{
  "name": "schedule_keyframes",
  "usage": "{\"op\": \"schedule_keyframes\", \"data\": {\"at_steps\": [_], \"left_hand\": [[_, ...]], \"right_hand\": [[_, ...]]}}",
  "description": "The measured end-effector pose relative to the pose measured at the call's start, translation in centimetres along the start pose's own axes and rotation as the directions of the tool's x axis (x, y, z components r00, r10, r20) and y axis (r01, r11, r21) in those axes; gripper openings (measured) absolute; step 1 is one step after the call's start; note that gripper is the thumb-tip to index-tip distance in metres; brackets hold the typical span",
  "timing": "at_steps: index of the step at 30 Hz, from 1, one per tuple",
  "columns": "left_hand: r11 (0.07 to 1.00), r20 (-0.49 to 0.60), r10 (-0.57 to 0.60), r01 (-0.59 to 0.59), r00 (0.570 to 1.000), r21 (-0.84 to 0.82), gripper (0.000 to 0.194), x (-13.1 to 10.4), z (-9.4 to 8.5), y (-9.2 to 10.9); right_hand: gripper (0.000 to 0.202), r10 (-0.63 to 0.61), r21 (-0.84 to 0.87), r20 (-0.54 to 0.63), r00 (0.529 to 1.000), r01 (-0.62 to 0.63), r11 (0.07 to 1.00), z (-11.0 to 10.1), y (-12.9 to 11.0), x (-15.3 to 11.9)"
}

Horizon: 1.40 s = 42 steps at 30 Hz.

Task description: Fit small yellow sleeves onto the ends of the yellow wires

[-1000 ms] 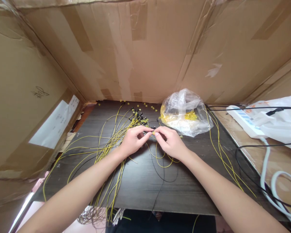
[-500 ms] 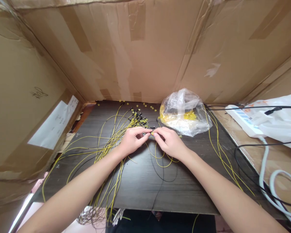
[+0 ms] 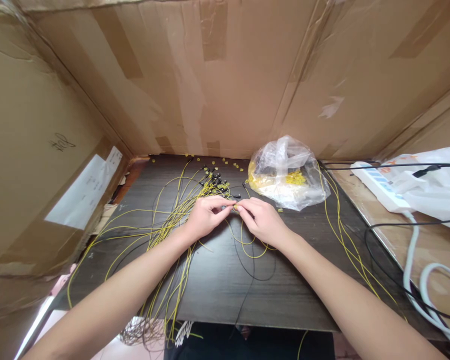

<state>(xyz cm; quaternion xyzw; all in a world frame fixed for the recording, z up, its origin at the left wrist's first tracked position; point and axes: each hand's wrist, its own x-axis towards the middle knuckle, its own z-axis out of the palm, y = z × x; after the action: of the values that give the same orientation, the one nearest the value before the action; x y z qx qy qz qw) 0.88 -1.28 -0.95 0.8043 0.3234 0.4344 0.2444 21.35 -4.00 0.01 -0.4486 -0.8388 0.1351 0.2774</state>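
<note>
My left hand (image 3: 209, 215) and my right hand (image 3: 261, 219) meet fingertip to fingertip over the dark table. Both are closed in a pinch. A small yellow plastic piece (image 3: 236, 206) shows between the right thumb and forefinger, and the left fingertips press up against its side. What the left fingers pinch is mostly covered by the fingers. A thin yellow wire (image 3: 253, 256) and a thin black wire loop down below the hands. Beyond the left hand lies a bundle of yellow wires (image 3: 172, 225) with small black ends (image 3: 216, 180), among loose yellow pieces (image 3: 225, 161).
A clear plastic bag (image 3: 288, 175) holding yellow pieces stands behind my right hand. Cardboard walls (image 3: 232, 100) enclose the back and sides. At right are a white power strip (image 3: 380, 187), a white cable (image 3: 408, 255) and black cords. Wires hang over the table's front edge.
The hands stay pinched together in nearly the same place, with only slight finger movement. The whole view has shifted slightly.
</note>
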Motion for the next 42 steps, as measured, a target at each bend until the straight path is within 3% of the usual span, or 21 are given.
{"op": "schedule_keyframes", "data": {"at_steps": [14, 25, 42], "left_hand": [[0.998, -0.015, 0.055, -0.055, 0.998, 0.015, 0.017, -0.1, 0.0, 0.2], [0.993, -0.039, -0.078, 0.081, 0.996, 0.081, 0.015, 0.2, -0.2, 1.7], [0.991, -0.012, -0.086, 0.087, 0.996, 0.1, 0.011, 0.1, -0.2, 1.2]], "right_hand": [[0.026, 0.021, 0.048, -0.009, 1.0, -0.021, 0.999, 0.1, 0.0, 0.0], [0.023, 0.037, 0.223, -0.064, 0.997, -0.022, 0.974, -0.4, 0.2, 0.5], [0.016, 0.039, 0.174, -0.062, 0.997, -0.028, 0.984, -0.3, -0.1, 0.2]]}}
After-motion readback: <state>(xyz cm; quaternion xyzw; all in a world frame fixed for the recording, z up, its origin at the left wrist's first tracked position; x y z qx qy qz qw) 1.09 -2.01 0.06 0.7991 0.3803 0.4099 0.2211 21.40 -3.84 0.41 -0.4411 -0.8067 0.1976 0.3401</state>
